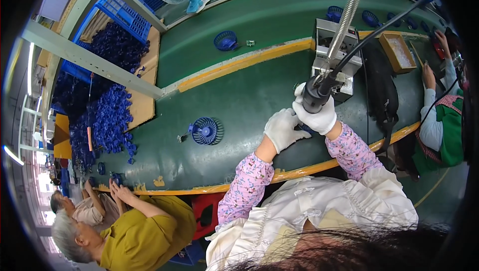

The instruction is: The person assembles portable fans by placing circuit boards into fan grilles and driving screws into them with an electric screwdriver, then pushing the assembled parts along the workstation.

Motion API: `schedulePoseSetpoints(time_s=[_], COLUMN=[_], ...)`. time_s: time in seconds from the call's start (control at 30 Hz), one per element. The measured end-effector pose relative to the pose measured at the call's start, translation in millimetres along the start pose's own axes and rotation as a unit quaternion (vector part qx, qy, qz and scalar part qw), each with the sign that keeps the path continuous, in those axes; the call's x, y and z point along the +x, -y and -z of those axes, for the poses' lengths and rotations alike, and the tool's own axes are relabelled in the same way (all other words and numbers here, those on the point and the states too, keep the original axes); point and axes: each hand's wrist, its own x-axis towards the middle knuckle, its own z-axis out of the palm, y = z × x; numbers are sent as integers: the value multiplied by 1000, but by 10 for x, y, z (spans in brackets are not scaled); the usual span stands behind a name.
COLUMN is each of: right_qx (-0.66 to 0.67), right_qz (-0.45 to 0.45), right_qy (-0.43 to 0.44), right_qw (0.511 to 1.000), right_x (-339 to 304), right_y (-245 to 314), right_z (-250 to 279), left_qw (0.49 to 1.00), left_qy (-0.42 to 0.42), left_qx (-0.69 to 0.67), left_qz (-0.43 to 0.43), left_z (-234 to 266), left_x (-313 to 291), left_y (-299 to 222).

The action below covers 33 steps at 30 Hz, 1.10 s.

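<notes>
The left hand (283, 130), in a white knit glove, is half curled, thumb and fingers a little apart beside a dark blue plastic piece (307, 129); whether it grips that piece cannot be told. Just to its right, the right hand (317, 114), gloved alike, is closed around a black cylindrical power screwdriver (314, 96) above the dark green worktop (259, 91). The screwdriver's long axis slants from upper right to lower left, its lower end toward the blue piece and its tip hidden. The blue piece lies between the hands, mostly covered, so its own axis cannot be read.

From the left, a large heap of small blue plastic parts (107, 119) spreads over a brown cardboard sheet (144, 94). Near the worktop's edge sits a co-worker in a mustard top (154, 226). Next, a round blue spoked plastic cage (204, 130) rests well apart from the hands, its short stem pointing left. Beyond the yellow strip (249, 65), a blue round basket-like part (225, 40) lies on the green surface. To the right stand a silver metal machine (339, 56) and an open cardboard box (397, 53); at far right is a co-worker in a green apron (446, 131).
</notes>
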Motion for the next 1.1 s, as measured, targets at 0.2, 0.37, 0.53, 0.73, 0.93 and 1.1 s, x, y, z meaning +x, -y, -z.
schedulePoseSetpoints(time_s=[0.2, 0.37, 0.53, 0.73, 0.93, 1.1], right_qx=[20, 85, 64, 40, 21, 54], right_qz=[-17, -14, 66, 23, 33, 20], right_qy=[11, -61, -194, -214, -173, -127], right_qw=[1000, 994, 977, 976, 984, 990], right_x=[8, 86, 440, 566, 378, 221], right_y=[11, 186, 420, 313, 423, 409], right_z=[21, 94, 415, 540, 472, 358], left_qw=[1000, 998, 848, 762, 901, 991], left_qy=[-2, -3, -385, -258, -199, -19], left_qx=[-1, 69, 227, 213, 241, 116], left_qz=[6, 11, 284, 554, 301, 70], left_z=[5, 189, 1018, 1175, 706, 338], left_x=[10, 18, -401, -1310, -974, -212], left_y=[-16, 66, 407, 92, 178, -24])
